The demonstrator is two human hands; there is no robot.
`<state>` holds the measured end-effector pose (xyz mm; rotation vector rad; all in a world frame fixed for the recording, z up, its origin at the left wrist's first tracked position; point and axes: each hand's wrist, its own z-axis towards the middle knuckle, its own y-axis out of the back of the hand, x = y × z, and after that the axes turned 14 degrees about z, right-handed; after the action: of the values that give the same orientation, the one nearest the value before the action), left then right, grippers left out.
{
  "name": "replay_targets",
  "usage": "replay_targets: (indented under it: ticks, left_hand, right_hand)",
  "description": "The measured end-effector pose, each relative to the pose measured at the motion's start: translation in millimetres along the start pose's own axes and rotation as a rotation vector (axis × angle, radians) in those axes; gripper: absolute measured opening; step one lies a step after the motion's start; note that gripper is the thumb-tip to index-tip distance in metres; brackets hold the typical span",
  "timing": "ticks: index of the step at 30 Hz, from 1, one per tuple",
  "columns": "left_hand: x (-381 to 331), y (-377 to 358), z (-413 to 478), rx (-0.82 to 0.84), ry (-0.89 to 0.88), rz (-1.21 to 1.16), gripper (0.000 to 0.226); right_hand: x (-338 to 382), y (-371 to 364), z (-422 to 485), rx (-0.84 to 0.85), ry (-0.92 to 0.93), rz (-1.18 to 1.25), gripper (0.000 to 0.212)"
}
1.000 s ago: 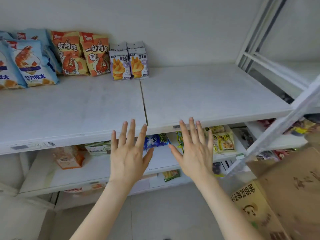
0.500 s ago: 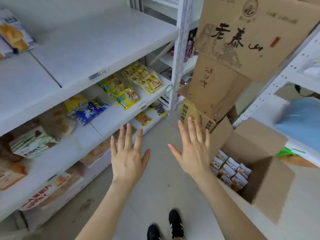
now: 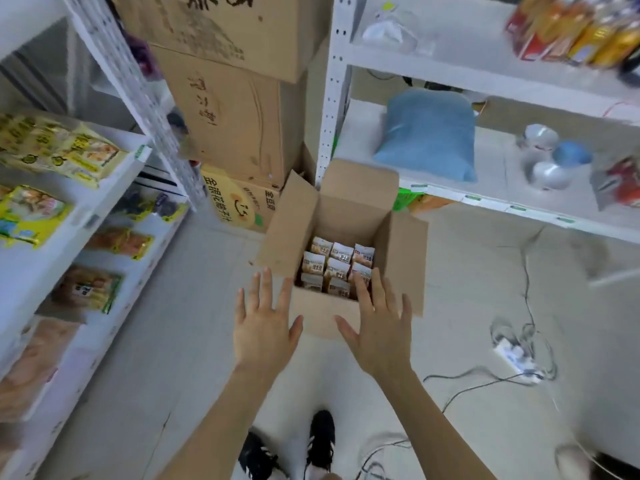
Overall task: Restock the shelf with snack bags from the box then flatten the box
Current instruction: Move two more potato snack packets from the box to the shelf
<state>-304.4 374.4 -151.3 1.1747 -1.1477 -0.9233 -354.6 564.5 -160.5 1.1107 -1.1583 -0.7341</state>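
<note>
- Shelf [image 3: 45,268]: white tiered unit along the left edge. Its boards carry yellow and orange packs [image 3: 65,150], blurred in this view.
- Rack [image 3: 502,174]: second white unit at right. It holds a blue cushion [image 3: 427,133], pale round items and, on its top board, blurred bottles [image 3: 571,29].
- Cartons [image 3: 235,116]: closed brown cases stacked between the two units, against the back.
- Box [image 3: 349,216]: stands on the floor just in front of the cartons and beside the rack's post, with all four flaps up and spread.
- Snack bags [image 3: 337,265]: packed upright in rows in the bottom of the box; tops face the camera.
- Left hand [image 3: 265,327]: palm down, fingers straight and spread, holding nothing; it lies over the box's near left corner.
- Right hand [image 3: 379,330]: likewise flat and spread, empty. Its fingertips overlap the nearest bags in view; contact cannot be told.
- Shoes [image 3: 320,441]: dark pair on the floor, below the forearms.
- Power strip [image 3: 516,358]: white, on the floor at right among loose cables.
</note>
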Motion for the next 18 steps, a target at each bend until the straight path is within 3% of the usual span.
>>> replay_targets:
  ticks: [8,18]
  left_hand:
    - [-90.5,-45.8,50.9,0.076,-0.166,-0.032,0.072]
    - [-119.0,-149.4,165.5,0.134,-0.233,-0.017,0.07]
  right_hand:
    - [-99.8,-31.8,9.2,0.094,-0.145,0.011,0.075]
    - [-148.3,-124.5,104.5,0.205,-0.235,0.08,0.075]
